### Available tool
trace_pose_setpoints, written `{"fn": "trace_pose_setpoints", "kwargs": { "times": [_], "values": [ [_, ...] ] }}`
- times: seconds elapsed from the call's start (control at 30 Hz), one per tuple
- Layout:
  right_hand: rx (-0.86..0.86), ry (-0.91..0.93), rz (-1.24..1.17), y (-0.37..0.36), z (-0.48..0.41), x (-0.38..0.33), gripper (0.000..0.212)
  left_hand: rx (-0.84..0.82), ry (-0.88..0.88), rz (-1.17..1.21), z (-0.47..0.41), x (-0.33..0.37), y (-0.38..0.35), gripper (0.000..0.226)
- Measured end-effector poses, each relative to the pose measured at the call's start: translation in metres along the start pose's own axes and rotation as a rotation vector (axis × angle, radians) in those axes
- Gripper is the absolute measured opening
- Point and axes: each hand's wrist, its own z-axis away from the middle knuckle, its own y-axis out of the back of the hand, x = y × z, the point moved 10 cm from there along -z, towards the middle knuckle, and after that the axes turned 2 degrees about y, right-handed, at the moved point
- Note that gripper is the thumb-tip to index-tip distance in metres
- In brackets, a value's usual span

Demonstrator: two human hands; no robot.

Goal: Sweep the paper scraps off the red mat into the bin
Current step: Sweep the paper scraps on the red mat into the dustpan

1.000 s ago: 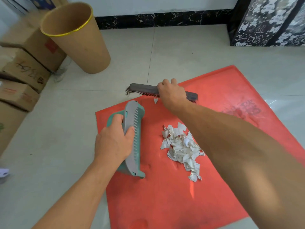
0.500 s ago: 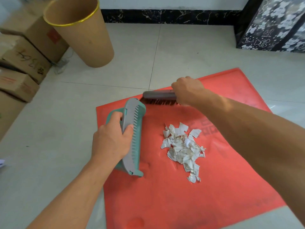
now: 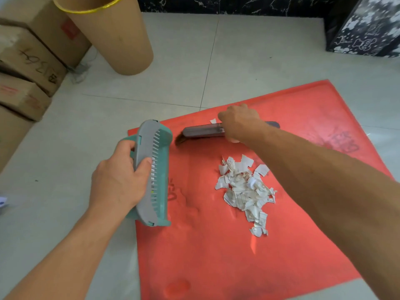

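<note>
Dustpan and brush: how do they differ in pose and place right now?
The dustpan is teal and grey; the brush is dark. The dustpan stands tipped on edge, running near to far at the mat's left edge, left of the scraps; the brush runs left to right beyond the scraps. The left hand grips the dustpan, the right hand the brush. Shared: both are held, and neither touches the heaped scraps.

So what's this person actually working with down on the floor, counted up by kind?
brush: 1, gripped by the right hand
dustpan: 1, gripped by the left hand
bin: 1
red mat: 1
scrap pile: 1
stray scrap: 1, lying beside the brush
Total: 6 things, plus 2 hands
</note>
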Motion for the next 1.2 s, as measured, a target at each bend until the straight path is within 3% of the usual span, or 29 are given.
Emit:
{"fn": "trace_pose_setpoints", "kwargs": {
  "times": [0.2, 0.43, 0.7, 0.93, 1.03, 1.2],
  "values": [
    [0.033, -0.099, -0.030, 0.038, 0.003, 0.026, 0.015, -0.011, -0.015, -0.062, -0.002, 0.008, -0.012, 0.028],
    [0.310, -0.127, -0.204, 0.038, -0.016, 0.030, 0.034, -0.019, -0.015, -0.090, -0.006, 0.008, -0.012, 0.028],
    [0.071, -0.052, -0.191, -0.028, -0.012, 0.016, 0.046, -0.010, -0.021, -0.088, -0.008, 0.014, -0.011, 0.029],
    [0.008, -0.043, -0.026, -0.003, 0.002, 0.028, 0.039, -0.020, -0.026, -0.083, -0.006, 0.016, -0.013, 0.031],
    [0.024, -0.079, -0.006, 0.018, 0.004, 0.035, 0.035, -0.029, -0.012, -0.075, -0.007, 0.013, -0.012, 0.029],
    [0.218, -0.100, -0.096, 0.034, -0.003, 0.038, 0.033, -0.037, -0.003, -0.089, -0.007, 0.012, -0.012, 0.029]
  ]
}}
